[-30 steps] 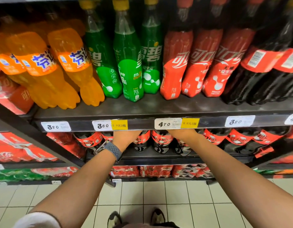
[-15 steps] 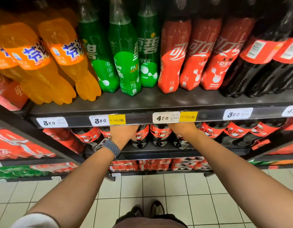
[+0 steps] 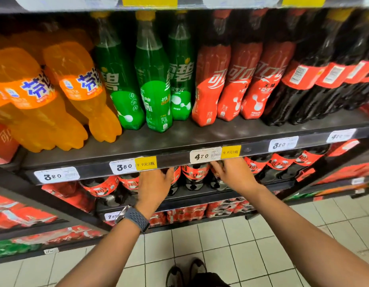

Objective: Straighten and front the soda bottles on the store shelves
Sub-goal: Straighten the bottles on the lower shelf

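On the lower shelf stands a row of dark cola bottles with red labels. One cola bottle (image 3: pixel 195 175) shows between my two hands. My left hand (image 3: pixel 154 186), with a watch on its wrist, reaches under the price rail. Its thumb lies beside another cola bottle (image 3: pixel 176 179), and its fingertips are hidden behind the rail. My right hand (image 3: pixel 234 172) rests its nearly straight fingers on a dark bottle (image 3: pixel 218 184) just under the 4.70 tag. Above stand orange soda bottles (image 3: pixel 82 90), green soda bottles (image 3: pixel 153 79) and red-sleeved cola bottles (image 3: pixel 210 85), all leaning.
The upper shelf's price rail (image 3: pixel 200 157) juts out right above my knuckles. More dark cola bottles (image 3: pixel 316 83) fill the upper right. Red multipacks (image 3: pixel 187 213) sit on the bottom shelf. White floor tiles (image 3: pixel 231 245) and my shoes (image 3: pixel 185 272) lie below.
Both hands have drawn back out from under the rail, so more of them shows. The view has tilted and moved closer to the shelves.
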